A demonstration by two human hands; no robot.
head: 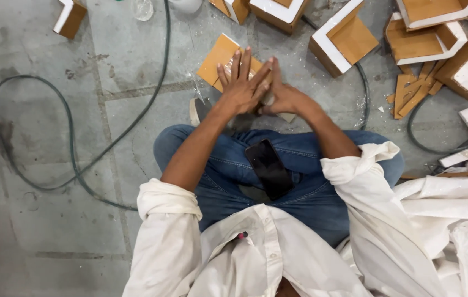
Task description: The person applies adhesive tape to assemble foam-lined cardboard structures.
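My left hand (240, 83) and my right hand (284, 98) are pressed palm to palm in front of my knees, above the floor. The left hand's fingers are straight and spread, and they lie over the right hand's fingers. A small grey bit (268, 100) shows at the heel of the palms; what it is and whether it is gripped is hidden. Under the hands, on the floor, lies an orange-brown board with a white edge (218, 55). A black phone (269, 168) rests on my lap on the blue jeans.
Several orange-brown box-shaped pieces with white rims (343, 38) lie across the top and right, with thin wood offcuts (410, 91) among them. A dark green cable (70, 129) loops over the grey floor at left. White cloth (454, 209) is heaped at right.
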